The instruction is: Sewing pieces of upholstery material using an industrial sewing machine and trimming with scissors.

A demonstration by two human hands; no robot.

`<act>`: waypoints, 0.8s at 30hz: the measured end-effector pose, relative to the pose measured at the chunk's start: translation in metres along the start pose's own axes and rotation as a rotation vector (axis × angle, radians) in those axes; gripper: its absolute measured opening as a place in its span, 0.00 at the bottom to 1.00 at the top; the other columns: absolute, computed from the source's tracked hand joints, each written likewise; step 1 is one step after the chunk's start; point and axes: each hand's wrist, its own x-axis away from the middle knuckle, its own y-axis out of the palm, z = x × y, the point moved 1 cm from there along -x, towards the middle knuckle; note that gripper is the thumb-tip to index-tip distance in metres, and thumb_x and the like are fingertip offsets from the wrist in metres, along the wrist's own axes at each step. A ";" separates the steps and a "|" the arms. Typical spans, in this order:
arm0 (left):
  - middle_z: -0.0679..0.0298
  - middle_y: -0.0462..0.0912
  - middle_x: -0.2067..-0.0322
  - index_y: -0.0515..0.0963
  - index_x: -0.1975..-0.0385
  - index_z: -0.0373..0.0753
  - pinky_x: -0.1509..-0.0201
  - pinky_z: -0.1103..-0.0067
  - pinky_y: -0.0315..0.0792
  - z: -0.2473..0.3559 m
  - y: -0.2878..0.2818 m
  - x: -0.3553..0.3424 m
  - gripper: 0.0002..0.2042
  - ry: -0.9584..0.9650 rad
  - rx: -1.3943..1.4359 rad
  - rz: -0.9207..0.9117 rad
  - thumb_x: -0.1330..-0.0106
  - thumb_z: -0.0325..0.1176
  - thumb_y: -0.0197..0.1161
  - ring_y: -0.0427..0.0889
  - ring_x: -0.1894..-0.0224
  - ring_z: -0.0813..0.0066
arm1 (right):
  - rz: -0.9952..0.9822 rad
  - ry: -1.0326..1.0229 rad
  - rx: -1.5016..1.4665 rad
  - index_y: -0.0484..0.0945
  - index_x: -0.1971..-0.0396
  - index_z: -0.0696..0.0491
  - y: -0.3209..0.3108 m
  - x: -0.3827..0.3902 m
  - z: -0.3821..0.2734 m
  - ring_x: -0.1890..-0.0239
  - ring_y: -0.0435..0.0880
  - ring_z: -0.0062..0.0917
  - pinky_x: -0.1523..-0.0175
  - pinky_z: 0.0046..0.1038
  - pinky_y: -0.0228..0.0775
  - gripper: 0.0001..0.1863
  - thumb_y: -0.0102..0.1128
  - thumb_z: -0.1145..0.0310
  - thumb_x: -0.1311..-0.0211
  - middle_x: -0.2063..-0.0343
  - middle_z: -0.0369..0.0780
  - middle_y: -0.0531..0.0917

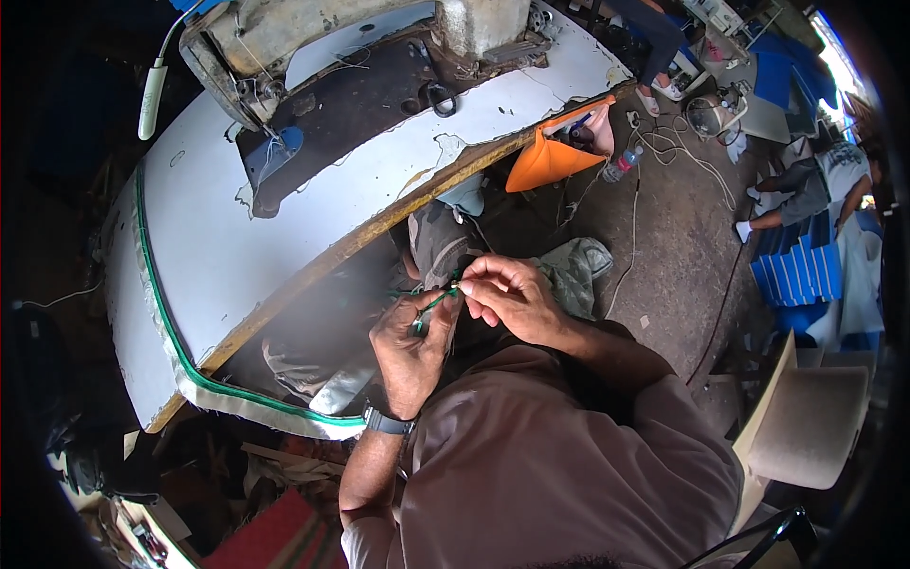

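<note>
Over my lap, my left hand (pixel 412 343) pinches a thin green strip (pixel 438 302) between thumb and fingers. The fingertips of my right hand (pixel 512 296) close on a small brass-coloured piece (pixel 455 284) at the strip's end. That piece is too small to make out fully, though it resembles a zipper slider. A long pale fabric band with a green edge (pixel 237 389) hangs over the table's left side and runs to my left wrist. Whether it joins the strip in my hands is hidden.
A white worktable (pixel 313 228) with a worn sewing machine (pixel 275 47) stands ahead. Scissors (pixel 441 99) lie on it. An orange pouch (pixel 555 156) hangs at its edge. Cables (pixel 678 142) and a bottle (pixel 623 164) are on the floor. Another person (pixel 820 185) is at the right.
</note>
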 end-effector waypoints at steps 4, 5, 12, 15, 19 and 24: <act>0.56 0.87 0.70 0.87 0.59 0.34 0.61 0.76 0.77 0.000 0.002 0.003 0.09 0.054 -0.049 0.054 0.34 0.30 0.73 0.85 0.69 0.71 | 0.046 0.078 -0.071 0.80 0.62 0.57 0.006 0.001 0.002 0.80 0.72 0.11 0.76 0.17 0.64 0.05 0.60 0.71 0.26 0.78 0.33 0.80; 0.56 0.87 0.70 0.87 0.59 0.34 0.62 0.76 0.78 -0.002 0.002 0.004 0.08 0.074 -0.055 0.060 0.34 0.30 0.73 0.86 0.69 0.70 | 0.036 0.063 -0.071 0.80 0.62 0.57 0.008 0.002 0.002 0.80 0.72 0.11 0.76 0.17 0.64 0.05 0.60 0.71 0.26 0.78 0.33 0.80; 0.55 0.87 0.69 0.87 0.58 0.35 0.63 0.74 0.78 0.002 -0.003 0.002 0.07 0.147 -0.104 0.015 0.34 0.28 0.72 0.86 0.70 0.64 | 0.012 -0.064 0.036 0.79 0.63 0.58 0.009 0.002 0.003 0.79 0.72 0.10 0.75 0.18 0.65 0.04 0.60 0.73 0.27 0.78 0.33 0.80; 0.55 0.86 0.69 0.87 0.58 0.35 0.63 0.73 0.78 -0.002 -0.003 0.001 0.07 0.169 -0.152 0.010 0.34 0.27 0.72 0.85 0.70 0.62 | 0.014 -0.254 0.311 0.78 0.63 0.59 0.005 0.002 0.002 0.78 0.75 0.11 0.75 0.22 0.67 0.03 0.62 0.75 0.29 0.78 0.35 0.80; 0.56 0.86 0.69 0.87 0.58 0.34 0.63 0.74 0.77 0.001 -0.003 0.002 0.07 0.146 -0.137 0.003 0.33 0.27 0.72 0.85 0.70 0.65 | 0.100 -0.566 0.588 0.77 0.61 0.59 0.011 0.001 -0.005 0.76 0.79 0.14 0.72 0.24 0.71 0.05 0.65 0.76 0.31 0.77 0.39 0.81; 0.65 0.80 0.72 0.86 0.59 0.33 0.65 0.82 0.70 -0.004 -0.002 0.001 0.06 0.081 0.036 0.081 0.29 0.28 0.69 0.75 0.70 0.82 | -0.014 -0.215 0.113 0.77 0.59 0.61 0.018 0.005 -0.005 0.73 0.78 0.11 0.70 0.18 0.72 0.04 0.57 0.76 0.25 0.75 0.35 0.80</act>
